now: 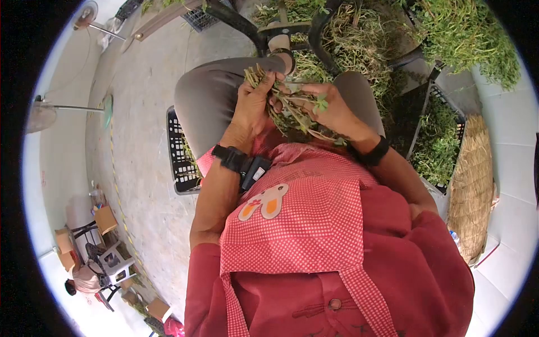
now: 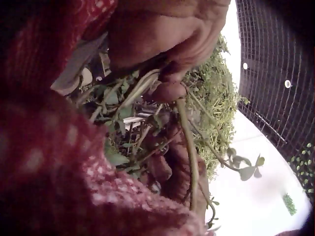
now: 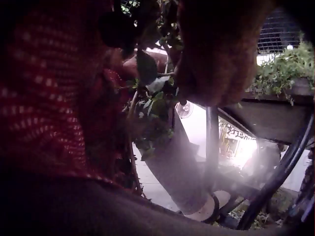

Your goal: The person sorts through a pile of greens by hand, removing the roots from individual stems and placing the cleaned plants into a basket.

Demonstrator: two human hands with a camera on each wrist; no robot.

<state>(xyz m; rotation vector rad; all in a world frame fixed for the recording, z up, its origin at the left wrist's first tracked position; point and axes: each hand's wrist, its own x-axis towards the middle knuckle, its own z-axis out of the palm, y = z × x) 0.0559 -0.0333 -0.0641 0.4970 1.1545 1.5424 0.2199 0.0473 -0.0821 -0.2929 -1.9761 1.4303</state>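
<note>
Over the lap, the left hand (image 1: 251,108) grips a bunch of leafy green stems (image 1: 293,112), whose cut ends (image 1: 254,74) stick out above the thumb. On the other side of the bunch, the right hand (image 1: 338,115) pinches a few of the stems, with a small leaf sprig (image 1: 320,103) beside its fingers. A thick stem (image 2: 188,140) runs down from the left fingertips in the left wrist view. Leaves (image 3: 156,105) hang beside the dark right hand (image 3: 216,54) in the right wrist view, where its fingers are mostly in shadow.
Heaped greens (image 1: 359,42) lie ahead beneath a black-legged table frame, with more piled greens (image 1: 471,42) at upper right. A black crate of greens (image 1: 438,140) stands at right beside a rolled straw mat (image 1: 470,185). Another black crate (image 1: 182,151) sits left of the legs.
</note>
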